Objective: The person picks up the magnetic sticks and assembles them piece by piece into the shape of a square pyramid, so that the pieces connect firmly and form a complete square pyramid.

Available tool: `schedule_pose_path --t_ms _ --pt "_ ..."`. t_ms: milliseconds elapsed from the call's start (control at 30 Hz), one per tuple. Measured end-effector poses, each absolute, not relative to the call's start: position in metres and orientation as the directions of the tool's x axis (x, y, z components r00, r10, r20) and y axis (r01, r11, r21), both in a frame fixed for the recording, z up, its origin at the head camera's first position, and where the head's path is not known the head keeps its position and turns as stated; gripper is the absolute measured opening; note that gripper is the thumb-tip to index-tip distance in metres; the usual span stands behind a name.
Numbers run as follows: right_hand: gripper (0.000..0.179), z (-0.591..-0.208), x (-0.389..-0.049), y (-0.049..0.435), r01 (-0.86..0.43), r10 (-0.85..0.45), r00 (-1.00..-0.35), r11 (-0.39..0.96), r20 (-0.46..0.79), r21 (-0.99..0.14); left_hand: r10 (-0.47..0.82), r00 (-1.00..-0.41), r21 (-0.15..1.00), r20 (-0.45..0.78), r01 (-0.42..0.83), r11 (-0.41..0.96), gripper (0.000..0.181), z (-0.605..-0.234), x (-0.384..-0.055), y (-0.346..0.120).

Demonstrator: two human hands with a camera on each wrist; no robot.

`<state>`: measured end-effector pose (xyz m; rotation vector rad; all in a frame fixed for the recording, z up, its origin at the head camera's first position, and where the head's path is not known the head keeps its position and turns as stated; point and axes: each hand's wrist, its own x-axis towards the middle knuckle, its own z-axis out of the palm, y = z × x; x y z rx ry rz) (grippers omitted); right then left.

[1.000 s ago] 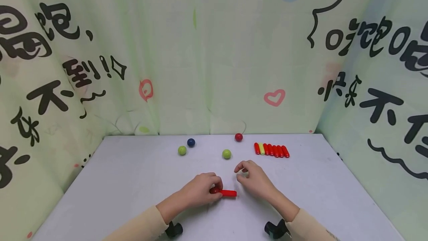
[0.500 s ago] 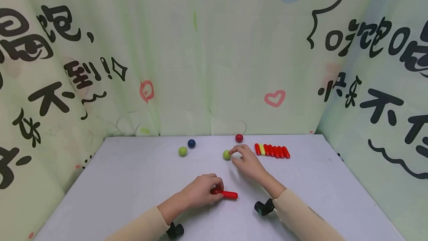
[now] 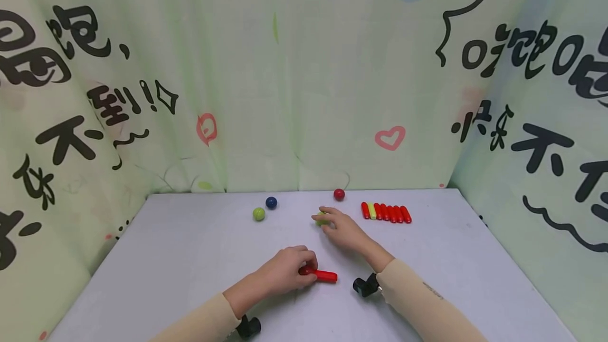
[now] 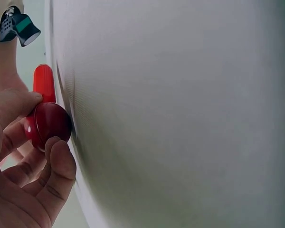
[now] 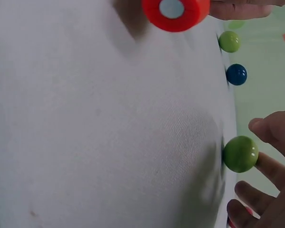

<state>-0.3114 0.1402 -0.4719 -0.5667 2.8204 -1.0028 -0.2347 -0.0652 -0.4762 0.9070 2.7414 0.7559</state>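
My left hand [image 3: 284, 269] pinches a glossy red ball [image 4: 51, 124] close over the white table. Joined to that ball is a short red rod [image 3: 326, 276], pointing right; its free end shows a silvery disc in the right wrist view. Farther back, my right hand [image 3: 348, 232] is spread around a light green ball [image 5: 241, 154] resting on the table. In the right wrist view the thumb stands apart from this ball, one finger lies right behind it, and the other fingers are loosely bent.
Another green ball [image 3: 258, 214] and a dark blue ball [image 3: 271, 202] lie back left. A red ball [image 3: 339, 195] sits near the far edge. To its right is a row of several red rods [image 3: 391, 214] with one yellow rod [image 3: 372, 211]. A printed curtain [image 3: 294, 94] encloses the table.
My right hand has moved forward and left from beside the red rod to the nearer green ball. The left hand keeps its grip on the red ball, almost still.
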Motion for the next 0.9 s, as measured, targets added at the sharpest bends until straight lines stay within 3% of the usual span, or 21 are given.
schedule_pose_path --t_ms 400,900 --pt "0.016 -0.477 -0.314 0.136 -0.304 -0.327 -0.942 0.724 0.08 -0.62 0.596 -0.803 0.524 0.011 0.513 0.68 0.011 -0.477 -0.236 -0.065" --pt "0.016 -0.475 -0.299 0.149 -0.264 -0.309 -0.951 0.795 0.009 -0.546 0.593 -0.805 0.531 -0.013 0.497 0.686 0.012 -0.476 -0.234 -0.064"
